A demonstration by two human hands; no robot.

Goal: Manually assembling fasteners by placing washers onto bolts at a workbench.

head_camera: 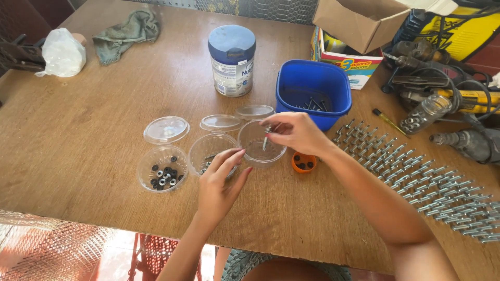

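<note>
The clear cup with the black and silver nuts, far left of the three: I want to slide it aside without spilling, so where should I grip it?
Probably take the clear cup by its flared rim, from the left or near side. It stands upright and open, the left hand hovers at the middle cup on its right, and lids lie behind it.

wooden table [104, 130] | wire mesh [271, 8] behind | warm daylight

My right hand [297, 132] pinches a small bolt [266, 139] upright over a clear plastic cup [261, 144], while my left hand [221, 184] hovers flat-fingered over the middle cup [208, 151]. A third cup [162, 168] holds dark nuts. Rows of bolts [416, 177] lie along the tabletop's [78, 156] right edge, beside a blue tub [312, 91].
</note>
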